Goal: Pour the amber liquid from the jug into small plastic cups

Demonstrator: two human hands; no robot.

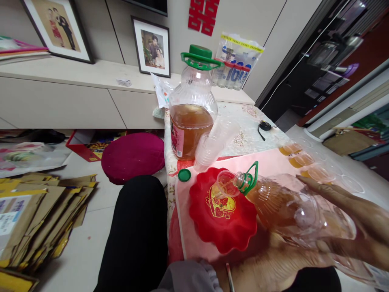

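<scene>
Bottle [285, 207] of amber liquid, uncapped, tipped on its side over the table, neck with green ring aimed into one small clear cup [225, 184] held above the red plate [223, 227]. Right hand [349, 227] wrapped around the bottle body, fingers closed on it. Left hand [267, 263] low in view beneath the bottle; wrist with thin bangle visible, grip on the cup hidden, cannot tell.

Count: two bottles, the second a large jug [193, 109] with green cap and handle, upright at the table's near-left corner, about half full. One loose green cap [184, 174] on the pink mat [182, 211], just beside the plate. One stack of clear cups [214, 142] leaning against the jug. At least three filled cups [299, 158] in a row toward the far right, empty ones beside them.

Plate close to the table's left edge; bare tabletop [246, 138] beyond the jug.

Jug label unreadable. Red paper character on the wall [203, 15]. Plate centre with gold heart motif, lettering illegible.
</scene>
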